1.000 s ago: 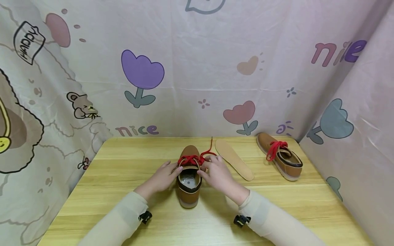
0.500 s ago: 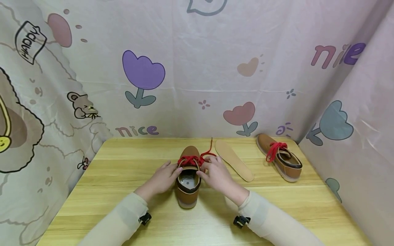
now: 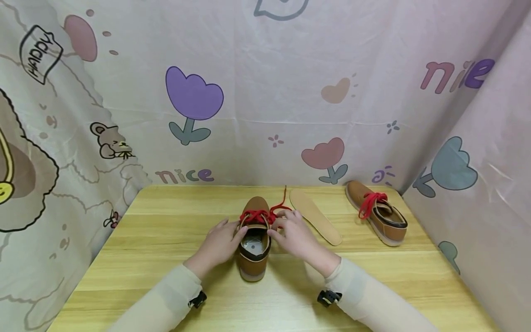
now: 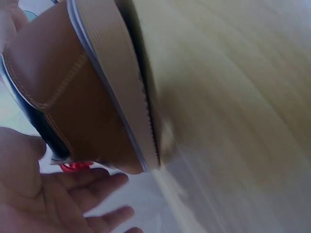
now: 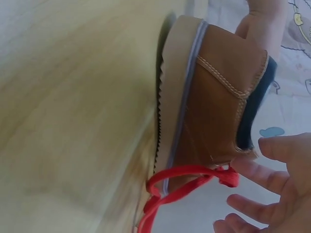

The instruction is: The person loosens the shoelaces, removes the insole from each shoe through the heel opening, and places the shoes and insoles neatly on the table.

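A brown shoe [image 3: 253,266] with a dark collar and red laces [image 3: 255,215] stands upright on the table, toe pointing away. Its pale inner sole shows through the opening. On its left side, my left hand [image 3: 217,242] holds the edge of the opening, thumb on the rim and fingers along the outside. From the right, my right hand [image 3: 295,234] pinches the opposite edge near the eyelets with thumb and index finger. The right wrist view shows a loose red lace end [image 5: 180,191] hanging beside the shoe, close to those fingertips.
A tan insole [image 3: 316,217] lies flat just right of the hands. Farther right sits a matching brown shoe [image 3: 394,230] with its red laces tied. Printed curtains [image 3: 257,92] rise behind the wooden table [image 3: 174,203] and along both sides.
My hands stay at the two edges of the shoe opening, with only slight shifts of the left hand and forearms. The shoe and insole stay in place.
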The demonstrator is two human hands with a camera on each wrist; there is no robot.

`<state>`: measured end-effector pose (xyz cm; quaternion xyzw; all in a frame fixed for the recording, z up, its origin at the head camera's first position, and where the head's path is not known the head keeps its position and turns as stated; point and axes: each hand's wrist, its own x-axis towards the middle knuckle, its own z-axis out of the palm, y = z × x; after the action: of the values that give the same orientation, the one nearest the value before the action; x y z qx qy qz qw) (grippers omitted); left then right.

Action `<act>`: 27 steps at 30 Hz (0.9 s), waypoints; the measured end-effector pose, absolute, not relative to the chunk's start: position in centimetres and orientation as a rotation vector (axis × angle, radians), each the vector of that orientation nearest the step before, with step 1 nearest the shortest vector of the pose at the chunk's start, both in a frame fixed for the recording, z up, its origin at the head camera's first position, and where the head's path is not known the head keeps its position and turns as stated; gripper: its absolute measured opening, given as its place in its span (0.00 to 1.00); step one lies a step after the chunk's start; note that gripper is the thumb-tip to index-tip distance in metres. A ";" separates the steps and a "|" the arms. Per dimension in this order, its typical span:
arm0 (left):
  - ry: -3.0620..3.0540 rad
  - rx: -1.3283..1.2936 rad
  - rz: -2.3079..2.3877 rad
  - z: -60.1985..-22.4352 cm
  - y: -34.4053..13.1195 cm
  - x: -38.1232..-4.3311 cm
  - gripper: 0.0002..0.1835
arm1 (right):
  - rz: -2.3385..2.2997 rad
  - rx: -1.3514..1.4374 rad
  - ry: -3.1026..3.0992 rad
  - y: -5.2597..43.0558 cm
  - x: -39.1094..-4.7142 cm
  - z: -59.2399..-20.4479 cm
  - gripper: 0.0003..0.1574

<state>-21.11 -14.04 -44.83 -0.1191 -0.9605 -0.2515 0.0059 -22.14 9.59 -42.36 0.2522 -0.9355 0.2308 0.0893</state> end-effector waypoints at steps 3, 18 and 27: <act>-2.996 -0.292 -0.766 -44.6 -13.7 -20.8 0.35 | 0.686 0.732 -2.796 9.9 -22.1 -42.1 0.10; -2.846 -0.250 -0.632 -43.1 -10.3 -20.2 0.41 | 0.689 0.699 -2.827 12.5 -21.2 -40.1 0.06; -2.897 -0.236 -0.496 -42.7 -7.6 -20.4 0.42 | 0.638 0.724 -2.839 13.7 -21.1 -39.1 0.06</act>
<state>-20.41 -7.57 -42.67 -0.0797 -0.9779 -0.1675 0.0963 -21.06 13.74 -39.07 0.2407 -0.9444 0.2122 0.0717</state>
